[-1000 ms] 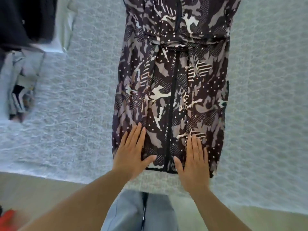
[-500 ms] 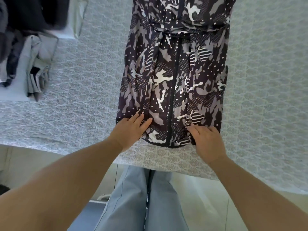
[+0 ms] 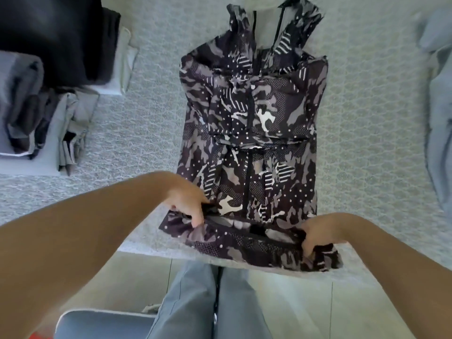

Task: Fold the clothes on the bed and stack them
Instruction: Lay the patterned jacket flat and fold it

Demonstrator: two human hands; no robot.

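Note:
A dark camouflage-print jacket (image 3: 252,123) with a black centre zip lies lengthwise on the grey patterned bedspread (image 3: 151,133), hood at the far end, sleeves folded in. My left hand (image 3: 188,201) grips the hem at its near left corner. My right hand (image 3: 315,233) grips the hem at its near right corner. Between them the bottom edge is lifted off the bed and curled over, showing its inner side. A stack of folded clothes (image 3: 36,111) sits at the far left of the bed.
A dark garment (image 3: 56,37) lies on top of the left pile. A light blue garment (image 3: 437,113) lies loose at the right edge. The bed's near edge (image 3: 137,245) runs just below my hands, with my legs in blue trousers (image 3: 210,302) and pale floor beneath.
My hands went from lying flat on the jacket's lower part to closing on its hem, which is now raised off the bed. The view has shifted to show more of the jacket's hood.

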